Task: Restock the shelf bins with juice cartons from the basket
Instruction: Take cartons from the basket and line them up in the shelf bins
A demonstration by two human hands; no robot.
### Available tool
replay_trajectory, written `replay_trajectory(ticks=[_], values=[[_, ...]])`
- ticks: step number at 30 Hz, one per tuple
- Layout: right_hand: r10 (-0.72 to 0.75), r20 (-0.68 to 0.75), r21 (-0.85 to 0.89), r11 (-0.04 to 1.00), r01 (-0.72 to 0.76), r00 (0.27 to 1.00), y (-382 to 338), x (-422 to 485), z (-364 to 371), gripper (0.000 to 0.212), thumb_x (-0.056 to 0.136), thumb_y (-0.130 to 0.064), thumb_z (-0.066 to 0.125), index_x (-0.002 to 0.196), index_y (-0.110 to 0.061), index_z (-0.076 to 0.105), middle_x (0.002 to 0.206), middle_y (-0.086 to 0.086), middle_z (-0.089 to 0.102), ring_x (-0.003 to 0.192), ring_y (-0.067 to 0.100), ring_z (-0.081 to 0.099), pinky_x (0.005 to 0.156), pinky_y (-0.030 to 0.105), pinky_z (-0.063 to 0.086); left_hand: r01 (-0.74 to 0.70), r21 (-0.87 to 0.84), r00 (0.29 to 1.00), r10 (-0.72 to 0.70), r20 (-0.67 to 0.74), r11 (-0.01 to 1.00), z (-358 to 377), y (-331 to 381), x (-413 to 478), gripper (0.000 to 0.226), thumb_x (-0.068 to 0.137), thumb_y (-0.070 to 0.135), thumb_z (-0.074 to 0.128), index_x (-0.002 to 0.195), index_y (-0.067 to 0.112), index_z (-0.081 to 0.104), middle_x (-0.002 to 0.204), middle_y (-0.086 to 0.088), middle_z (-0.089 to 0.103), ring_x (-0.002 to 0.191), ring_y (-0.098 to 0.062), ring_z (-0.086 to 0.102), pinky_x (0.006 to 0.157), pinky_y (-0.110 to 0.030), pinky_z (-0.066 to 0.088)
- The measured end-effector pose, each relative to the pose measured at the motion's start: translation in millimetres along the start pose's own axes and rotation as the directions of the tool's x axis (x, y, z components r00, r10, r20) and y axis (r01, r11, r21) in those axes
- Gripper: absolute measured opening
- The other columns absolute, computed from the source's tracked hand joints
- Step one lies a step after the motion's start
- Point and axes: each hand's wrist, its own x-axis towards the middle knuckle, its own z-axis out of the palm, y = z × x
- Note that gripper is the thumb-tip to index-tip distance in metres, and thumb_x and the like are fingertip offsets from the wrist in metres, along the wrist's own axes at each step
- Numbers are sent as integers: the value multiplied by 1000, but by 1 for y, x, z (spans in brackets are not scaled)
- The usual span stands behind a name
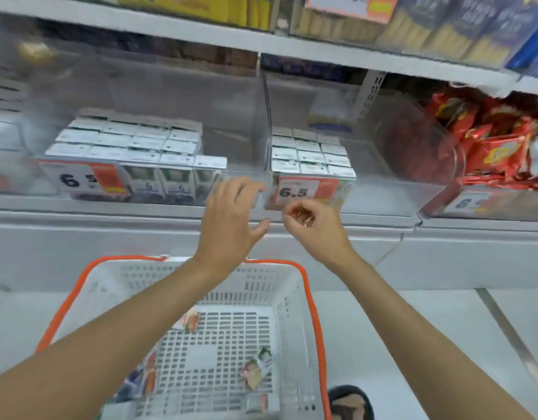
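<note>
Bare forearms [140, 322], gold ring [305, 223] on R hand [310, 228], dark footwear [349, 394]

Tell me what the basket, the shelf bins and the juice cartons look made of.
Basket: white matte plastic, moulded slotted walls, orange rim. Shelf bins: clear glossy plastic, probably acrylic; contents show through. Juice cartons: likely coated paperboard, with flat folded tops and printed sides.
</note>
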Motion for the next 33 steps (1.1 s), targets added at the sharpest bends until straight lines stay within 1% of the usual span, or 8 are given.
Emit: replay_trajectory(ticks=[3, 10, 14, 21, 25, 28, 31, 33], values=[[297, 257, -100, 955, -280, 920, 52, -53, 54, 10, 84, -10, 66, 87, -18, 70, 83, -4, 68, 69, 6, 55, 67, 19, 43, 266, -90, 934, -234, 271, 960, 5, -37, -66, 47, 78, 25, 77, 120, 21, 57, 117, 3, 51, 102, -17, 54, 84, -40, 49], [806, 478, -549, 585, -597, 349, 171, -156, 152, 89, 86, -35, 72, 153, -8, 19, 155, 16, 27, 135, 33, 41, 102, 35, 43, 563, 85, 578, -465, 671, 822, -8, -128, -190, 44, 83, 27, 75, 122, 21, 55, 120, 1, 51, 94, -18, 58, 86, -32, 47], [824, 468, -711, 566, -418, 319, 193, -193, 186, 118, 72, -47, 81, 155, -15, 4, 154, 16, 20, 143, 35, 21, 114, 45, 29, 664, 155, 440, -550, 710, 731, -13, -159, -227, 42, 87, 26, 70, 126, 17, 55, 126, -1, 51, 88, -17, 58, 86, -30, 49], [566, 604, -439, 824, -358, 561, 162, -168, 201, 102, 66, -39, 74, 150, -32, 18, 144, -4, 33, 130, 16, 37, 98, 38, 47, 886, 155, 144, -575, 805, 438, 33, -150, -236, 60, 91, 45, 61, 139, 14, 44, 141, -6, 44, 112, -21, 52, 83, -30, 45], [458, 742, -107, 802, -588, 489, 142, -156, 188, 99, 68, -42, 82, 144, -57, 20, 148, -23, 23, 132, -1, 32, 97, 29, 45, 979, 155, -192, -338, 921, -134, 55, -131, -235, 89, 82, 41, 74, 151, 14, 24, 156, -7, 26, 130, -23, 44, 88, -41, 56], [551, 756, -366, 804, -468, 354, 164, -166, 173, 77, 83, -19, 73, 148, -33, 34, 153, -4, 27, 137, 16, 36, 105, 32, 38, 969, 96, -180, -381, 907, -229, 58, -134, -249, 93, 86, 18, 72, 155, 20, 9, 160, -4, 18, 137, -23, 35, 85, -46, 58], [676, 735, -650, 724, -231, 50, 189, -200, 171, 76, 85, -11, 69, 150, -20, 32, 157, 2, 29, 139, 22, 35, 106, 28, 36, 954, 87, -197, -380, 904, -286, 51, -142, -258, 97, 84, 11, 74, 155, 27, 9, 161, -1, 13, 143, -27, 24, 78, -46, 59], [722, 692, -718, 690, -89, 14, 197, -219, 171, 81, 83, -12, 69, 152, -20, 28, 158, 4, 27, 142, 24, 30, 107, 29, 34, 949, 77, -196, -384, 902, -305, 48, -145, -262, 98, 83, 8, 74, 154, 27, 11, 162, 1, 8, 141, -26, 28, 78, -44, 60]])
